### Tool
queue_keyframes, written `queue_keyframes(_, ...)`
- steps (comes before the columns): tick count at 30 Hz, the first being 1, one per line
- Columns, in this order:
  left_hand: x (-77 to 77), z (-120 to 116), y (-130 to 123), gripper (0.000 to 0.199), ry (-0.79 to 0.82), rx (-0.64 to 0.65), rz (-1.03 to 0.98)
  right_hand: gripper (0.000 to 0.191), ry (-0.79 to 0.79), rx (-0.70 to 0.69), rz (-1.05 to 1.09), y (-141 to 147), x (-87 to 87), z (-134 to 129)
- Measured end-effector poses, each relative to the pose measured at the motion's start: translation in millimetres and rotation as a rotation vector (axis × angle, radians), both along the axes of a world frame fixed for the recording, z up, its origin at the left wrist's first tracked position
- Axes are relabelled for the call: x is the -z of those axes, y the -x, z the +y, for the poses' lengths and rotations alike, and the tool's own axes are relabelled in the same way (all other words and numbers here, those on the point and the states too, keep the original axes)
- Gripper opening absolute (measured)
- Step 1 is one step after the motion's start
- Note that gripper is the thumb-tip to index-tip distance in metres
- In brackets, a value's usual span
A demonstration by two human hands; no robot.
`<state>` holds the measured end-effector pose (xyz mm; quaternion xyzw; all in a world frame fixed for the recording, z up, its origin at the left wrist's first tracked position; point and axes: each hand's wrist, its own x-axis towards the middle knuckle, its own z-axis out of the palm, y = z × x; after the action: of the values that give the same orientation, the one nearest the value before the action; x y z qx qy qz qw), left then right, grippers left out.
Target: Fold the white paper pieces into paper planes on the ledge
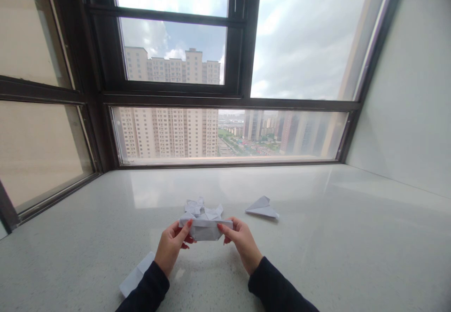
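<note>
Between my two hands is a folded piece of white paper [206, 232], with a long straight band along its top edge and a narrower body below. My left hand [172, 244] pinches its left end, thumb on the near face. At the right end, my right hand [241, 239] grips it the same way. Just behind it on the sill lie small folded paper pieces [195, 206], partly hidden by the held paper. To the right of these rests a white paper plane [262, 207].
A flat white paper stack [136, 276] lies by my left forearm, partly covered by the sleeve. The speckled white sill [317, 246] runs up to a dark-framed window [225, 101]. A pale wall [408, 114] bounds the right side.
</note>
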<state>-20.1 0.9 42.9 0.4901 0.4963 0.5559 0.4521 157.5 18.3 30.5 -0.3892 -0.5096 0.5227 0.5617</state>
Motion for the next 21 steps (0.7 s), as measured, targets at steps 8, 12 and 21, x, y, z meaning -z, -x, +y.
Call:
queue_keyframes(8,2.6,1.1,1.2,0.043,-0.01,0.009,0.007,0.031,-0.012,-0.003,-0.001,-0.4,2.9,2.8)
queue_keyframes(12,3.1,1.0,1.5,0.043,0.002,0.019,0.011,0.03,-0.016,-0.007,-0.001,-1.1,3.8,2.7)
queue_keyframes(21,4.3,1.7,-1.3,0.04,0.007,0.029,-0.02,0.033,0.023,0.027,-0.076,-1.7,0.9,2.0)
